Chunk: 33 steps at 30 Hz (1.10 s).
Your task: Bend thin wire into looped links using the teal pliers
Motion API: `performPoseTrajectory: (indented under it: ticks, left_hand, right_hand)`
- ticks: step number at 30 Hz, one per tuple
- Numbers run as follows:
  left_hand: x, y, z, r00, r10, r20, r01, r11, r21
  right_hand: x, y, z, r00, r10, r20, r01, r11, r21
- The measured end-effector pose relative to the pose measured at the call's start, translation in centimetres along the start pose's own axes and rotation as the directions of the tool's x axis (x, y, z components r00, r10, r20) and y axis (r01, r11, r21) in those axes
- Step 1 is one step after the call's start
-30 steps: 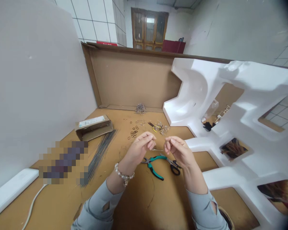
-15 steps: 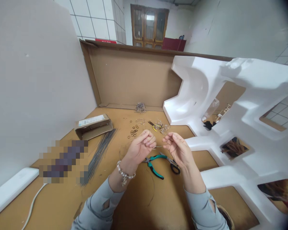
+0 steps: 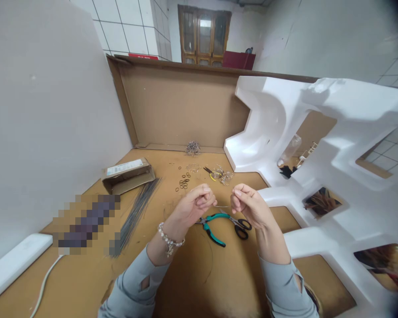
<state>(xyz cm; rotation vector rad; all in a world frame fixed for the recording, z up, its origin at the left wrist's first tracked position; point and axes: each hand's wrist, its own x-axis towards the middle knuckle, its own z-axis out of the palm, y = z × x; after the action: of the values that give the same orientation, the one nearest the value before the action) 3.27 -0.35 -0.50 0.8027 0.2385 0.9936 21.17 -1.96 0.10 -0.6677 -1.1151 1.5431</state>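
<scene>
My left hand [image 3: 196, 205], with a beaded bracelet at the wrist, is closed in a pinch. A short thin wire [image 3: 223, 206] sticks out from its fingertips toward my right hand [image 3: 248, 204]. The right fingers are curled with thumb against forefinger; the wire runs up close to them, and whether they grip it is too fine to see. Below the hands lie teal-handled pliers [image 3: 215, 240] and black-handled scissors [image 3: 242, 230]. Beyond them are several small dark rings [image 3: 183, 183], yellow-handled pliers [image 3: 212, 174] and a tangle of bent wire pieces [image 3: 224, 176].
A bundle of straight grey wires [image 3: 137, 218] lies to the left, by a small open cardboard box [image 3: 129, 179]. Farther left are a white bar [image 3: 20, 267] with a cable and a pixelated patch. White foam packing [image 3: 258, 128] walls the right; a spiky wire clump [image 3: 193, 148] sits behind.
My right hand has moved slightly right, away from the left hand, and its fingers have curled in. More of the scissors' handles shows. The left hand has stayed nearly in place.
</scene>
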Motion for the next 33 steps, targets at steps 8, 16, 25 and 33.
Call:
performPoseTrajectory:
  ticks: [8, 16, 25, 33]
  left_hand:
    - [0.5, -0.1, -0.8, 0.972, 0.135, -0.193, -0.13, 0.991, 0.039]
    - [1.3, -1.9, -0.4, 0.861, 0.213, -0.462, -0.288, 0.953, -0.098]
    - [1.3, -1.1, 0.7, 0.814, -0.107, -0.571, -0.159, 0.904, -0.396]
    - [1.3, -3.1, 0.2, 0.866, -0.123, -0.485, -0.081, 0.923, -0.377]
  right_hand:
    - [0.4, 0.0, -0.3, 0.983, -0.153, -0.103, 0.169, 0.971, 0.172]
    - [0.6, 0.6, 0.9, 0.718, -0.442, -0.537, 0.554, 0.83, 0.057]
    - [0.2, 1.0, 1.4, 0.815, -0.475, -0.331, 0.456, 0.879, -0.14]
    - [0.0, 0.8, 1.6, 0.699, -0.582, -0.415, 0.555, 0.808, -0.198]
